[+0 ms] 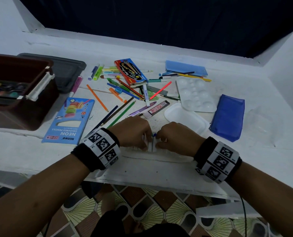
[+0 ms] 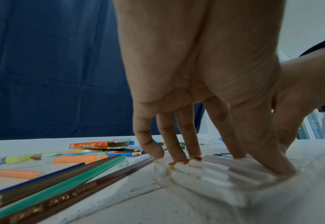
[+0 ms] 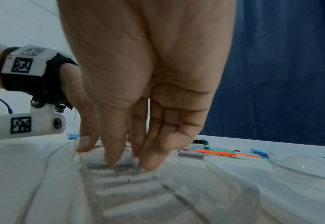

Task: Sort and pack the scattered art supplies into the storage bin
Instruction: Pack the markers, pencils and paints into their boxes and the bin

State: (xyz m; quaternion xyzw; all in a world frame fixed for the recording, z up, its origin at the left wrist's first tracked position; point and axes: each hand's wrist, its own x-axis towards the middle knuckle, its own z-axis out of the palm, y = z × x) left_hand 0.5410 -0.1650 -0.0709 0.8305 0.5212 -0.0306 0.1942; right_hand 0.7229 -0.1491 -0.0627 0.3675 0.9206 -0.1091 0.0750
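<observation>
A shallow clear ribbed tray (image 1: 159, 156) lies at the table's front edge with a row of white sticks (image 2: 225, 174) with coloured tips in it. My left hand (image 1: 143, 140) presses on that row with straight fingers (image 2: 179, 144), thumb on the near ends. Right beside it, my right hand (image 1: 161, 138) pinches one white stick with a blue tip (image 1: 154, 134) between thumb and fingertips (image 3: 150, 162). The brown storage bin (image 1: 22, 106) stands at the far left with a paint set (image 1: 4, 91) inside, well away from both hands.
A grey lid (image 1: 68, 71) lies behind the bin. A blue neon pencil box (image 1: 68, 120), loose pencils (image 1: 120, 108), a red pencil box (image 1: 130, 72), a white palette (image 1: 195, 94), a white tray (image 1: 185, 118) and a blue pouch (image 1: 227, 117) cover the table.
</observation>
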